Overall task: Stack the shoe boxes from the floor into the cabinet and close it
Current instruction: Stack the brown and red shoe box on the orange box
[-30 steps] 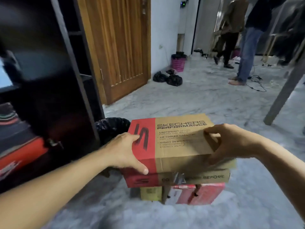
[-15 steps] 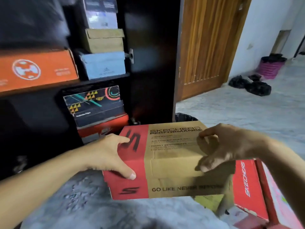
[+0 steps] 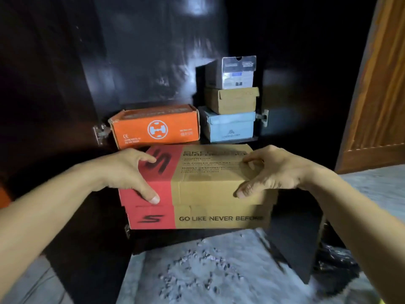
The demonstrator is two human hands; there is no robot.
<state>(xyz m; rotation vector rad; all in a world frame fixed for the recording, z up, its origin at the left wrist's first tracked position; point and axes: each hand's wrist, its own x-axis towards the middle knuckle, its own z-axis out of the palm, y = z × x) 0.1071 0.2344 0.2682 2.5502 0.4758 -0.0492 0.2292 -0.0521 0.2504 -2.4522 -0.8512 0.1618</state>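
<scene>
Skechers box [image 3: 197, 189]: matt cardboard, red and tan print
Cabinet [image 3: 140, 51]: dark, glossy wood
Door [image 3: 381, 88]: grained brown wood
Floor [image 3: 208, 270]: smooth grey marble
Hinge [image 3: 264, 117]: metal

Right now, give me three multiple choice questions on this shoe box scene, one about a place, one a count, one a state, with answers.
1. Where is the orange box?
A. Left of the pale blue box
B. On top of it
C. On the floor

2. How many boxes are in the stack at the right of the shelf?
A. One
B. Three
C. Five

3. How is the red and tan Skechers box held?
A. One hand only
B. Resting on the floor
C. Gripped at both ends

Answers: 1 A, they sit side by side. 2 B, pale blue, brown box, grey box. 3 C, left hand and right hand grip it.
</scene>
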